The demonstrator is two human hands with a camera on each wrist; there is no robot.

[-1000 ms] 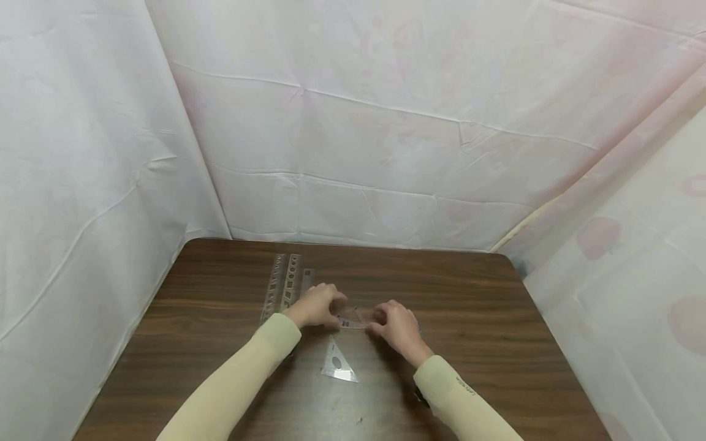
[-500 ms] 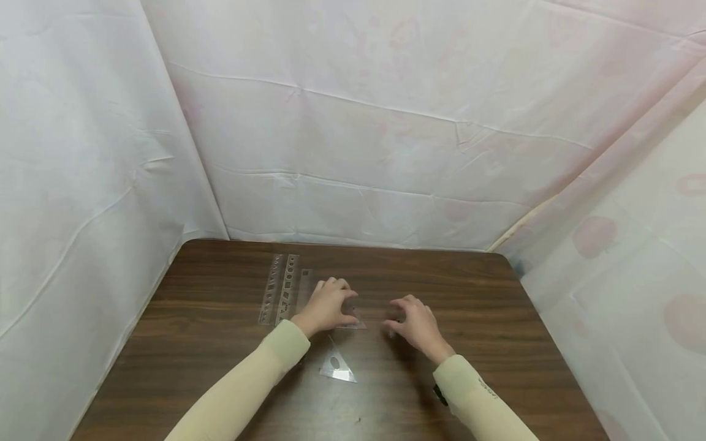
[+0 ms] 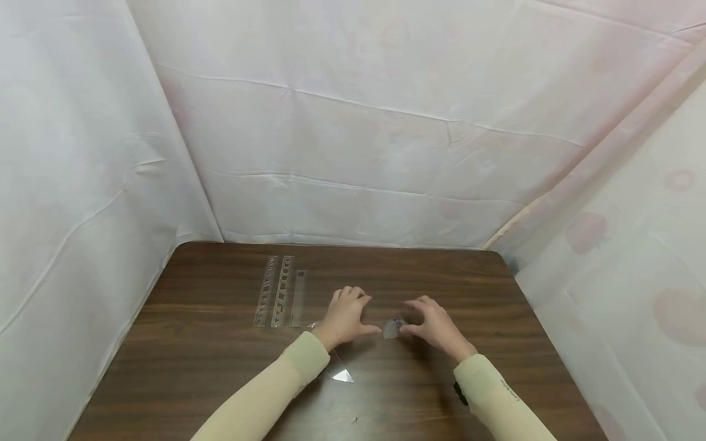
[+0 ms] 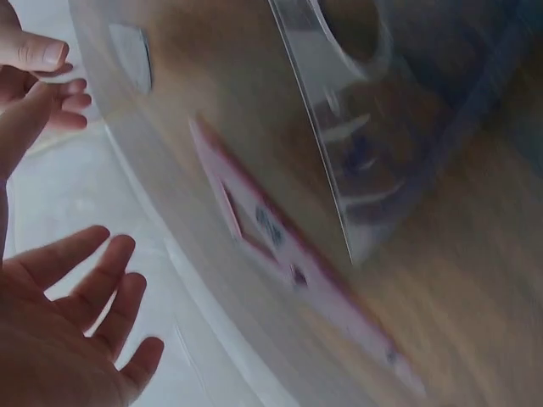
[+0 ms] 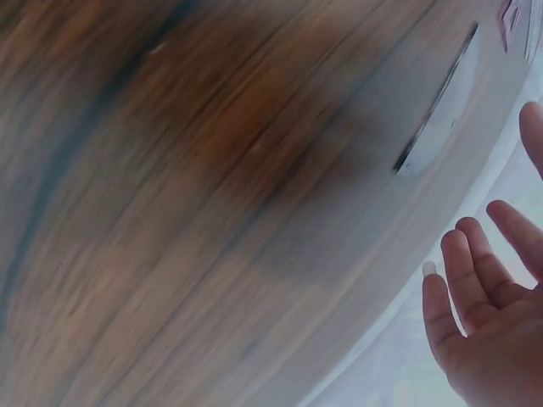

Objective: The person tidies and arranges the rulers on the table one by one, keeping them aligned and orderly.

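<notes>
Left hand: left hand (image 3: 346, 316) held just above the table (image 3: 496, 367), fingers spread and relaxed, holding nothing; wrist view shows the left-hand fingers (image 4: 93, 292) splayed open
Right hand: right hand (image 3: 436, 324) opposite it, fingers loosely apart, thumb tip just beside the small clear piece; whether it touches cannot be told; nothing gripped; right wrist view shows the right-hand fingers (image 5: 475, 271) straight
Small clear piece: small clear piece (image 3: 393, 328), flat plastic with a rounded edge, on the wood between the two hands, closer to the right one; seen again in the right wrist view (image 5: 437, 127), blurred
Clear triangle: clear set square (image 3: 339, 373) flat on the table, partly under the left sleeve (image 3: 287, 380); large and blurred in the left wrist view (image 4: 373, 127)
Rulers: three clear stencil rulers (image 3: 281, 291) side by side, toward the far left of the table, well apart from both hands
Surround: white sheeting (image 3: 353, 135) behind and at both sides
</notes>
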